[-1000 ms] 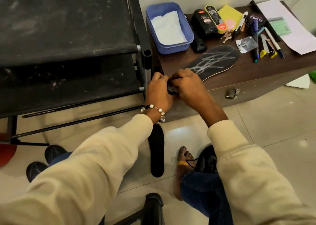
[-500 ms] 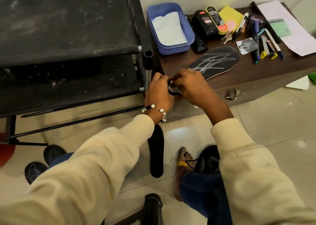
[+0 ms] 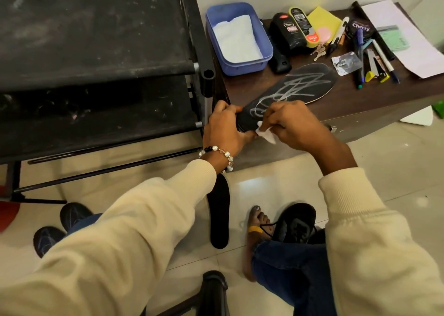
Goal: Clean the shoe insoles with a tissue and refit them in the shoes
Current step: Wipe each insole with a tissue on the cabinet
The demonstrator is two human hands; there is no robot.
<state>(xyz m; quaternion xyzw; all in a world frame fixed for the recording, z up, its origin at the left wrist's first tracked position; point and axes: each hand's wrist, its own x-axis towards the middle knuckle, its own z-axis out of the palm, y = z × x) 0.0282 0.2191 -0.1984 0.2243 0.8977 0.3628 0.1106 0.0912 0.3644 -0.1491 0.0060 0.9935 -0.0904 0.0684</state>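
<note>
The scene is evenly lit from overhead, with glare thrown off the glossy floor tiles (image 3: 254, 186) at 6 o'clock. Wide-angle bending is seen at the edges; the sleeves (image 3: 120, 243) nearest the lens are softened.

Reaching forward with both cream-sleeved arms, wrists close together. Left hand (image 3: 223, 130) curling its fingers around the heel end of the insole (image 3: 288, 87), beaded bracelet (image 3: 217, 152) circling the wrist. Right hand (image 3: 293, 123) pinching a tissue (image 3: 265, 133) against the insole, thumb seemingly tucked beneath, knuckles facing up.
</note>
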